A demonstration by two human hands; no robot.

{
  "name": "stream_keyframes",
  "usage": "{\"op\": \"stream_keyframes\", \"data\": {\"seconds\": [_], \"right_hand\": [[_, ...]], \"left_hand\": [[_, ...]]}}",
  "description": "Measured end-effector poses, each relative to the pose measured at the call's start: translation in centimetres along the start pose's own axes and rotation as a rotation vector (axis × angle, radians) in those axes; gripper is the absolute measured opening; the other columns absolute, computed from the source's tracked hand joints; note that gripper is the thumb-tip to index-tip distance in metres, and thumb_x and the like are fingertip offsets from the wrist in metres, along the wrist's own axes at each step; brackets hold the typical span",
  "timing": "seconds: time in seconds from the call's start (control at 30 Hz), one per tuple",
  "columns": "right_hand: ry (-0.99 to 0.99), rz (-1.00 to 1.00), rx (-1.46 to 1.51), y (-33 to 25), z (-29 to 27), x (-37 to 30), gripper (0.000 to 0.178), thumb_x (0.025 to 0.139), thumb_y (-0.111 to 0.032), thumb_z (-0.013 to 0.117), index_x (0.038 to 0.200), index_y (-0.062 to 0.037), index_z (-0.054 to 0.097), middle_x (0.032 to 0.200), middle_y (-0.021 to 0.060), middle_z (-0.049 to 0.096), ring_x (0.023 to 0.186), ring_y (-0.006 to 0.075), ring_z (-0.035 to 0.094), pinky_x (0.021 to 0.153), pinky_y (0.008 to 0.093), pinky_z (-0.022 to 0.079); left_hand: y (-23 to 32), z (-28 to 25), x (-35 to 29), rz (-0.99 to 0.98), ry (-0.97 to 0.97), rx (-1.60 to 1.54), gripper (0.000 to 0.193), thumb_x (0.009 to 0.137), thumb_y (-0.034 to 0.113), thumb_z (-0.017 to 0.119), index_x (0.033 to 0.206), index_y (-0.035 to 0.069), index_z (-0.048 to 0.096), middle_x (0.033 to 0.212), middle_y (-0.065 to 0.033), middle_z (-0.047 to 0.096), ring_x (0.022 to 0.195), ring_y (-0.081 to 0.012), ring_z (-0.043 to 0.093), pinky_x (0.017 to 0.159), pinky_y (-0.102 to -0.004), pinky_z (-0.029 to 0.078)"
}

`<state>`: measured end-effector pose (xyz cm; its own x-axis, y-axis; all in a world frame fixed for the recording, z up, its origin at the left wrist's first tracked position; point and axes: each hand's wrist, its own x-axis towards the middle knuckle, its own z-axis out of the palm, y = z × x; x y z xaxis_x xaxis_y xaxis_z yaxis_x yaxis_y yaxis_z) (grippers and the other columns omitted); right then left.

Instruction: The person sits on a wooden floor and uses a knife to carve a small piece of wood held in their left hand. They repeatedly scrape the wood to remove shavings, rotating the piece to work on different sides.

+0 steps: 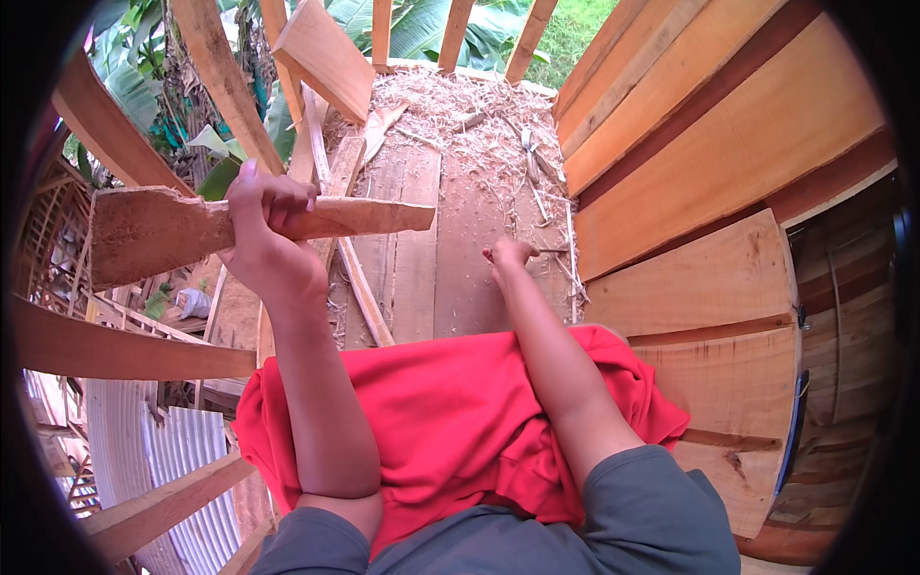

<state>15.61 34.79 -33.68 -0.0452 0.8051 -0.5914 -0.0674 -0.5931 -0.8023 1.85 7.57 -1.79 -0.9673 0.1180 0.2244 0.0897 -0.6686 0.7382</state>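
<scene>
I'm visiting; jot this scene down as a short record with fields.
Left hand: closed around a wooden piece, wider at its left end
Right hand: at a thin object; grip unclear
Lap: red cloth
Floor: planks, wood shavings scattered toward the far end
Right side: wooden boards
Lower left: corrugated sheets
Outside: green leaves

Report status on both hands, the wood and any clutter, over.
Left hand closed around a rough wooden piece. Right hand over the boards, grip unclear. Shavings litter the boards' far end.
</scene>
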Motion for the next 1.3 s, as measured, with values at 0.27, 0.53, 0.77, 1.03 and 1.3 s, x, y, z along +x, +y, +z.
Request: {"op": "stream_keyframes", "data": {"seconds": [0.27,0.53,0.77,1.03,1.3], "right_hand": [[0.546,-0.262,-0.558,0.7,2.6,-3.1,0.091,0.087,0.000,0.054,0.153,-0.0107,-0.008,0.131,0.0259,0.047,0.078,0.0299,0.065,0.060,0.0377,0.057],[0.385,0.239,-0.072,0.1,0.4,-1.7,0.089,0.089,-0.004,0.054,0.153,-0.0079,-0.009,0.107,0.0219,0.058,0.066,0.0228,0.061,0.053,0.0339,0.053],[0.181,-0.349,-0.466,-2.0,1.4,-5.0,0.052,0.083,-0.002,0.052,0.132,0.0028,0.034,0.107,0.0225,0.061,0.081,0.0284,0.065,0.070,0.0397,0.055],[0.450,-0.303,-1.101,-7.2,-3.6,-3.7,0.036,0.086,-0.023,0.064,0.113,0.0013,0.059,0.109,0.0212,0.068,0.103,0.0379,0.066,0.087,0.0456,0.054],[0.444,-0.280,-1.323,-7.3,-6.3,-1.1,0.025,0.093,-0.015,0.054,0.109,-0.0039,0.071,0.114,0.0186,0.068,0.106,0.0360,0.067,0.085,0.0465,0.056]], "left_hand": [[0.2,-0.9,0.3,-0.010,-0.002,0.025,0.038,0.095,0.022,0.053,0.065,0.013,0.032,0.059,0.0013,0.027,0.057,-0.0121,0.032,0.061,-0.0319,0.035],[0.2,-0.5,-0.1,-0.017,-0.017,0.007,0.038,0.096,0.022,0.053,0.065,0.013,0.033,0.059,0.0012,0.026,0.057,-0.0123,0.032,0.062,-0.0322,0.035],[0.2,-1.0,0.2,0.002,-0.035,0.014,0.038,0.096,0.021,0.053,0.065,0.013,0.033,0.059,0.0012,0.026,0.057,-0.0124,0.032,0.062,-0.0325,0.035],[0.4,-0.4,-0.2,-0.014,0.020,0.032,0.039,0.095,0.020,0.053,0.064,0.013,0.032,0.058,0.0010,0.027,0.056,-0.0122,0.032,0.062,-0.0322,0.036],[0.0,-0.7,0.0,-0.005,-0.007,0.036,0.039,0.094,0.020,0.054,0.062,0.014,0.033,0.058,0.0017,0.027,0.055,-0.0115,0.032,0.059,-0.0320,0.038]]}}
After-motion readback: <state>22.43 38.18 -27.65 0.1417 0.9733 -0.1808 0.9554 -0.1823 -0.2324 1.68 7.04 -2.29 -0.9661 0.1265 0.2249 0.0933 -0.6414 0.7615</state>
